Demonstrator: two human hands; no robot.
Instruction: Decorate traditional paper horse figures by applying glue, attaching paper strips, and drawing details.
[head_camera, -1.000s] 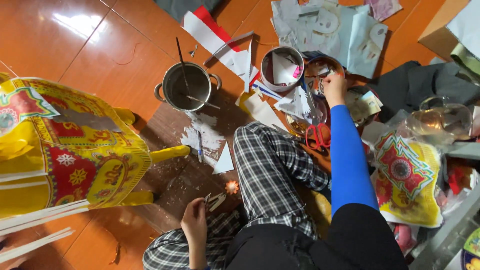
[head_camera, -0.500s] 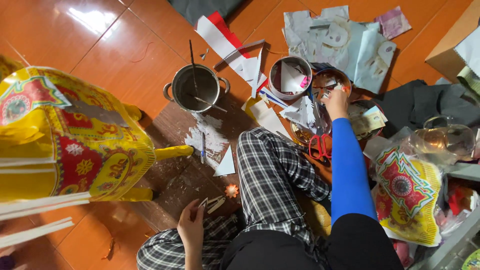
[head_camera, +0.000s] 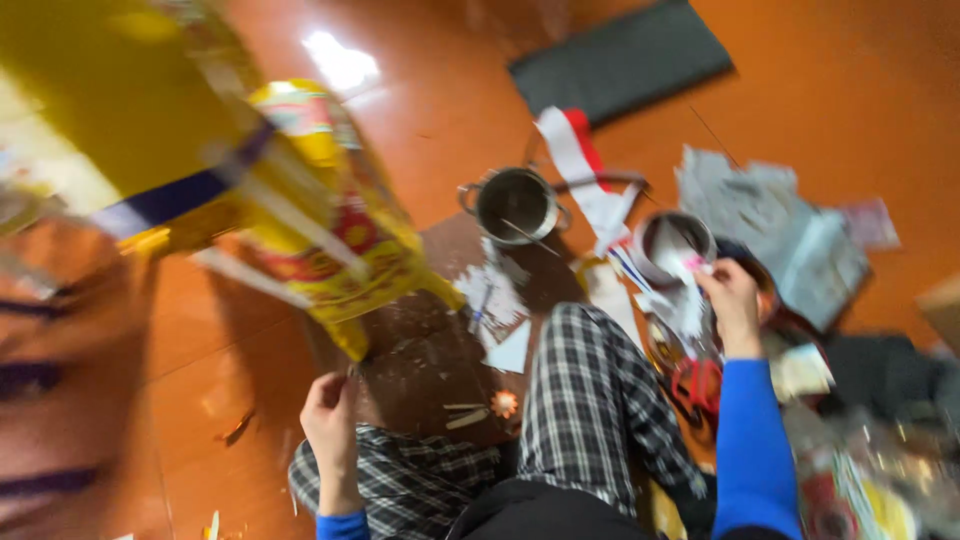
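The big yellow paper lantern, patterned in red, is blurred and hangs over the orange floor at my left; its long axis tilts, the broad top toward the far left corner, the narrow yellow tip pointing down at my left hand. That hand sits beside my checked knee, fingers curled together round what looks like the lantern's lower tip, though blur keeps me from telling for sure. A steel pot stands ahead of my knees on the dark mat. My right hand, in a blue sleeve, reaches to a small bowl, fingertips pinching a white paper scrap at its near rim.
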